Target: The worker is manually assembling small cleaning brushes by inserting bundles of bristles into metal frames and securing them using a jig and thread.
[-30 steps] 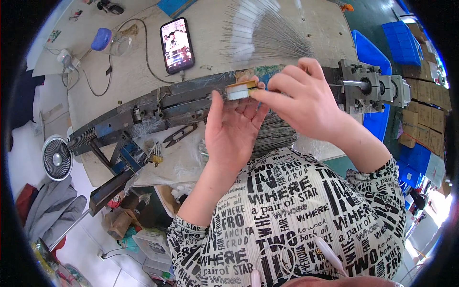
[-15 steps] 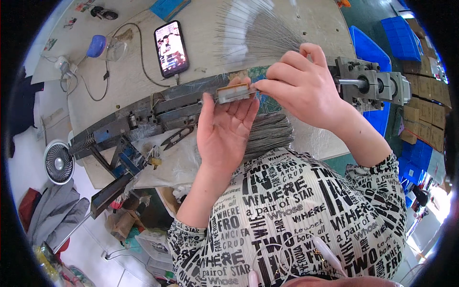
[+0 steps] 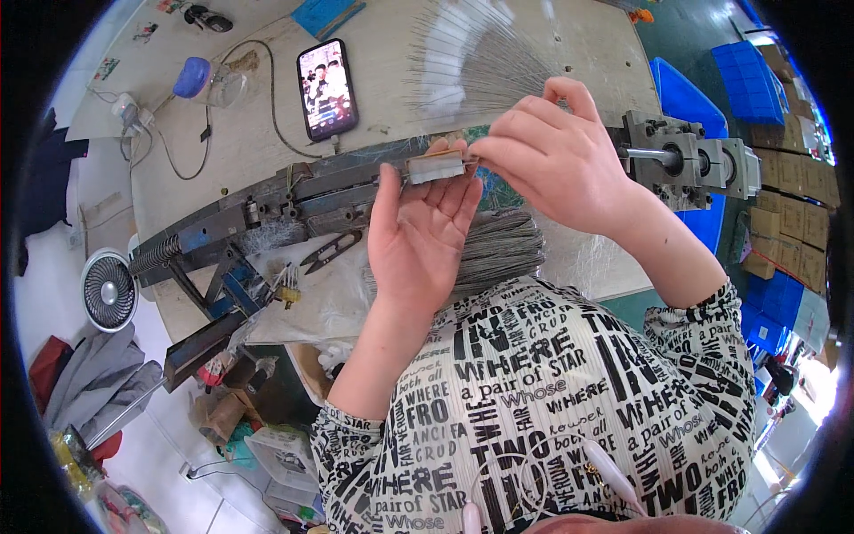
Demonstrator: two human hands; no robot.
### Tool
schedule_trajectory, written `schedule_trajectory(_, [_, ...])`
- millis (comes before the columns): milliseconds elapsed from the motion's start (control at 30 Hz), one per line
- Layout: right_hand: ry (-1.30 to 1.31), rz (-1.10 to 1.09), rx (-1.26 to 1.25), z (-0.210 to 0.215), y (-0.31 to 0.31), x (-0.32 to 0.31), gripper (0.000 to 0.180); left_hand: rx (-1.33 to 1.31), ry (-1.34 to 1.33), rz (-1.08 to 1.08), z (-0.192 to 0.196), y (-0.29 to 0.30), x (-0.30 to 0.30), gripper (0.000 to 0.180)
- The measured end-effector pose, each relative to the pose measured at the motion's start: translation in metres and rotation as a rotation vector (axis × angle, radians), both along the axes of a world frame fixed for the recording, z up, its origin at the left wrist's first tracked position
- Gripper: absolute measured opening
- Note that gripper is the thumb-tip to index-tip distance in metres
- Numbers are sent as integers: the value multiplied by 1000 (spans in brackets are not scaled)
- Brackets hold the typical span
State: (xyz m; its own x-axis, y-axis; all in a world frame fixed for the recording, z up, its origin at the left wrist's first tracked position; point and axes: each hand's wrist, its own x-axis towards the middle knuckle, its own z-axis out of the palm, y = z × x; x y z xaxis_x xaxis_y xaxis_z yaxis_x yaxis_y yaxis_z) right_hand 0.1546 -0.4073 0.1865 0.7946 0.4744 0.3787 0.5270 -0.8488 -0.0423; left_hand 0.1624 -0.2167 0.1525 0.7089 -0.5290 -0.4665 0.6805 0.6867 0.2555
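A small grey metal block (image 3: 437, 168) with a thin brownish edge lies across the fingers of my left hand (image 3: 418, 236). That palm faces up, its thumb stands at the block's left end, and fingertips show beyond the far edge. At the block's right end, my right hand (image 3: 560, 160) pinches thumb and forefinger together by a thin piece sticking out; what exactly is between them is hidden. Just beyond the hands runs a long dark metal rail (image 3: 329, 191). Under and beside my left wrist lies a bundle of grey wires (image 3: 503, 254).
Thin wires (image 3: 480, 67) fan out on the far table. A phone (image 3: 326, 91) plays video beside a blue-lidded jar (image 3: 191, 78). Black thread snips (image 3: 331, 252) lie left of my hand. The rail ends right in a clamp mechanism (image 3: 672, 160); a blue bin (image 3: 685, 93) stands behind.
The block has been tipped so that more of its grey face shows and less of its brownish edge. Both hands stay in nearly the same place; the view has shifted slightly.
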Motion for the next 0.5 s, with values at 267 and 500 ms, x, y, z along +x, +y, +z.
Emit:
schedule_trajectory(267, [142, -105, 27, -13, -4, -9, 18, 34, -39, -105, 6, 1, 1, 68])
schedule_trajectory(500, [19, -141, 172, -2, -13, -29, 25, 93, -77, -91, -4, -5, -2, 67])
